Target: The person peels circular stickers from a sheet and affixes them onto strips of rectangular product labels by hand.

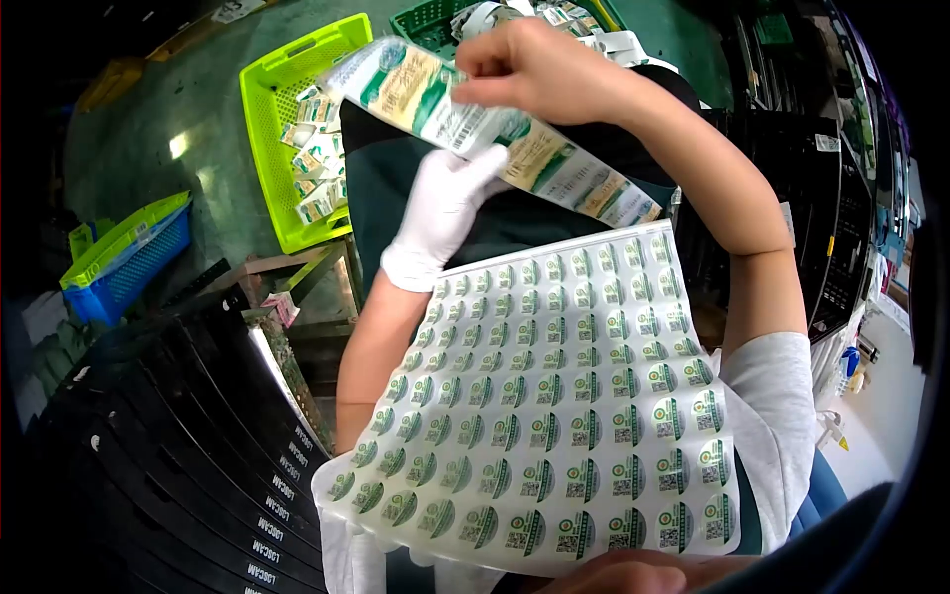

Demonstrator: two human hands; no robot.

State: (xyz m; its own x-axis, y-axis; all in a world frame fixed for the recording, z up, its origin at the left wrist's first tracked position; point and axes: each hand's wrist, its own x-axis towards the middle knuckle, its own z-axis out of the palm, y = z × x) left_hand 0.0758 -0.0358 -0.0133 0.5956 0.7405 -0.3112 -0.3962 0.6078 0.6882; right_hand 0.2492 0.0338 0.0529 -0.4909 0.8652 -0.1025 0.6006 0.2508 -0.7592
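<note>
My left hand (435,213), in a white glove, grips the lower edge of a long strip of printed green, white and beige labels (584,188), thumb on top and the other fingers mostly hidden under it. My bare right hand (500,69) is above the strip's upper part, its fingers pinched and slightly blurred; what lies between the fingertips is too small to tell. The strip slants from upper left to lower right, its upper left end blurred. Below it, a large white sheet with rows of round green stickers bearing square codes (549,391) covers the middle of the view.
A bright green crate (252,148) with labelled packs stands at the upper left. A dark green crate (421,25) holding more packs is at the top. Blue and green baskets (129,267) are at the left. Black crates (188,426) stand lower left, black stacked items (826,218) at right.
</note>
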